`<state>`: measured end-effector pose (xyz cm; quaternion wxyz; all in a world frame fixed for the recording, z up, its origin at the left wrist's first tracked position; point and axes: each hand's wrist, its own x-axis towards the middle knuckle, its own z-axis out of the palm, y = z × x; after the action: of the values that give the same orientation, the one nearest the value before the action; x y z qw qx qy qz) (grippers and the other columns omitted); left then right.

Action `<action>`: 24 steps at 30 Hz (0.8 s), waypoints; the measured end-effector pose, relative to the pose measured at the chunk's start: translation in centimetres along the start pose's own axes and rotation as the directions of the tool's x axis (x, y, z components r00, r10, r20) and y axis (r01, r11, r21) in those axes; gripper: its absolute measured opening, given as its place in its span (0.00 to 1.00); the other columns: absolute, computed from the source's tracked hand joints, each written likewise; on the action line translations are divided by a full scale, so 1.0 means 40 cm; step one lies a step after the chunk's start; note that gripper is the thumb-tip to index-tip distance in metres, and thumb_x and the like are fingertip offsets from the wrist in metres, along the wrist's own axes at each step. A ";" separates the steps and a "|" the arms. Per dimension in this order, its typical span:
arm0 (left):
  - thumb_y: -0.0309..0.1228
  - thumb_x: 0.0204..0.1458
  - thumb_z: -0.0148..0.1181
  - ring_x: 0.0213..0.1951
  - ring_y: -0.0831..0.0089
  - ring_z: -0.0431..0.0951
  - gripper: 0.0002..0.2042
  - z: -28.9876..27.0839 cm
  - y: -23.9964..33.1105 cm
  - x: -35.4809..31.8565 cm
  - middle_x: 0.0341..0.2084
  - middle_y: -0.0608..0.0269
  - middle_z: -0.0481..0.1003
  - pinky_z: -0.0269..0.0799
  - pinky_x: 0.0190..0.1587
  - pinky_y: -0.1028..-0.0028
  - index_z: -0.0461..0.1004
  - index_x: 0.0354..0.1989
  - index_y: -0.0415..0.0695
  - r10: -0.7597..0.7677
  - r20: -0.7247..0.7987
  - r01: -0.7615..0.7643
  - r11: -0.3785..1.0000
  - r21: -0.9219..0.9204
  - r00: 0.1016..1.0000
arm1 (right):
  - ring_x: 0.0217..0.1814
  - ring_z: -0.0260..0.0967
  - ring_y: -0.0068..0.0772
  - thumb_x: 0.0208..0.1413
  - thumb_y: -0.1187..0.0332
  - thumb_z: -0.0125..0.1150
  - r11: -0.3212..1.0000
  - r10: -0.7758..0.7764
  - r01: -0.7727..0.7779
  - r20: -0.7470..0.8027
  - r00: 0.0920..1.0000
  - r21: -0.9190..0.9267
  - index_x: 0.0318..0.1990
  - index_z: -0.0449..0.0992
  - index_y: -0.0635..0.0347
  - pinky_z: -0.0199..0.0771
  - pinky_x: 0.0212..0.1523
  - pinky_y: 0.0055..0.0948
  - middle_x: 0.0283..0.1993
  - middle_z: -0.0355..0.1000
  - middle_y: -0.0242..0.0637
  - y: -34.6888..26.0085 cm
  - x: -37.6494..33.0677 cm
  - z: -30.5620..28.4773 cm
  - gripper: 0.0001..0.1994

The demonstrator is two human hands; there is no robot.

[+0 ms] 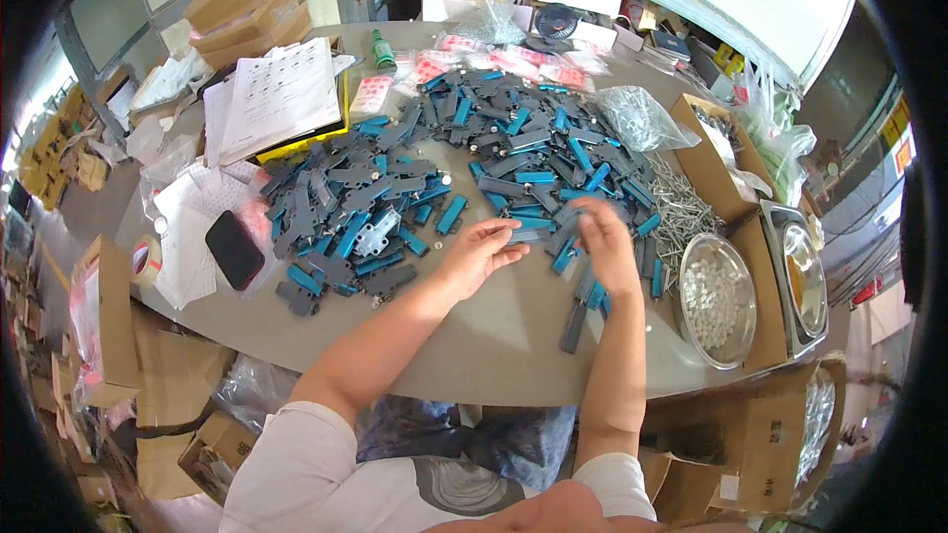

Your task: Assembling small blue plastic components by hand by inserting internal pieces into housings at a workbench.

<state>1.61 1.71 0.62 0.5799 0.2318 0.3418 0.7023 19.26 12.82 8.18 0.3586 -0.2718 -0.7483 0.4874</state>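
Left hand [478, 251] pinches grey part [525, 234].

Bright even daylight, soft shadows, glare at top right, fisheye bending, black rim, mild blur

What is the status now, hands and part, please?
Left hand pinches a grey part. Right hand down on the parts pile. Metal bowl to the right, clear of both hands.

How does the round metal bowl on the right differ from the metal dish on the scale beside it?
The round metal bowl sits on the table and holds many small white pieces; the metal dish rests on a scale and looks nearly empty. The bowl lies nearer the right hand. Both are shiny, round, shallow.
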 end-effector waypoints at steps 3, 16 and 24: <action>0.33 0.59 0.50 0.40 0.66 0.76 0.15 0.009 0.011 -0.006 0.41 0.58 0.71 0.73 0.46 0.70 0.67 0.49 0.36 -0.011 0.065 0.016 0.997 -0.072 0.998 | 0.27 0.64 0.18 0.51 0.76 0.59 0.996 0.070 -0.055 0.211 0.975 -0.075 0.38 0.71 0.63 0.67 0.30 0.21 0.30 0.70 0.32 -0.011 -0.008 0.044 0.07; 0.38 0.61 0.45 0.43 0.70 0.75 0.18 0.016 0.021 -0.011 0.42 0.57 0.72 0.74 0.48 0.68 0.66 0.50 0.35 -0.111 0.136 0.122 0.990 -0.073 0.984 | 0.26 0.68 0.21 0.43 0.77 0.67 0.998 0.014 -0.001 0.194 0.981 -0.065 0.36 0.73 0.64 0.69 0.29 0.22 0.25 0.72 0.34 0.038 -0.005 0.103 0.11; 0.27 0.57 0.51 0.46 0.72 0.73 0.16 0.021 0.021 -0.011 0.44 0.58 0.71 0.72 0.50 0.69 0.65 0.52 0.33 -0.034 0.089 0.024 0.994 0.103 0.995 | 0.35 0.67 0.38 0.39 0.71 0.70 0.898 -0.237 0.248 0.076 0.969 -0.363 0.38 0.75 0.61 0.70 0.36 0.31 0.34 0.67 0.39 0.034 -0.001 0.100 0.16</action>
<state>1.75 1.39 1.83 0.5925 0.2877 0.3536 0.6642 16.14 11.16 5.85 0.3477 -0.2320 -0.8598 0.2932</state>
